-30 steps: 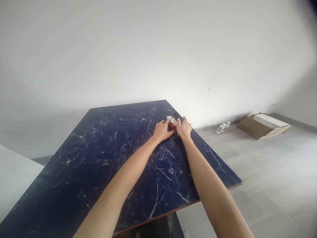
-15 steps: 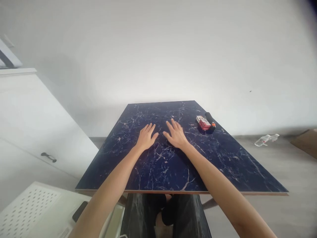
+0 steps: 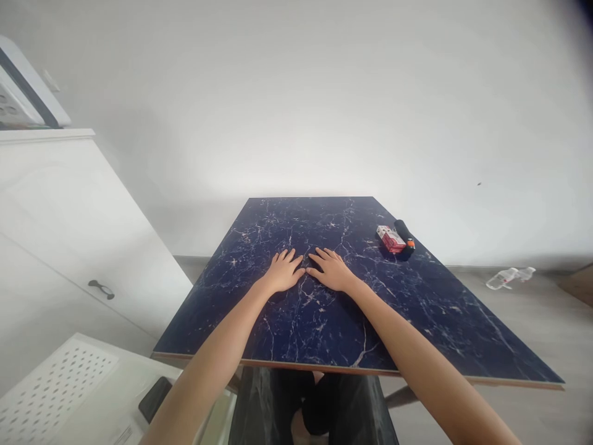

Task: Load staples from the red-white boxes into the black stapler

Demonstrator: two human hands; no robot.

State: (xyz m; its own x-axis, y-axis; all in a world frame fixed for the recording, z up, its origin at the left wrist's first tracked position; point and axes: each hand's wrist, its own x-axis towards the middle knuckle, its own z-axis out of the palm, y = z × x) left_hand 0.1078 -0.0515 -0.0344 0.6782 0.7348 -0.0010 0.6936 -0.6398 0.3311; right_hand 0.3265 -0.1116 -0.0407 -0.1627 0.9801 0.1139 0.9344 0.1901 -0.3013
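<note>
Dark blue marble-look tabletop [image 3: 417, 321] beneath both hands. Left hand [image 3: 283, 272] flat on it, open, fingers slightly spread, holding nothing; right hand [image 3: 331, 271] just as flat and open, empty, fingertips almost meeting the left's. Farther out toward the right edge, well apart from the hands, a red and white box [image 3: 391, 239] touching a black cylinder [image 3: 404, 235] with an orange tip. Beyond, on the gray floor [image 3: 532, 334], a clear plastic bottle [image 3: 503, 279]; off to the left, a white cabinet [image 3: 69, 216].
</note>
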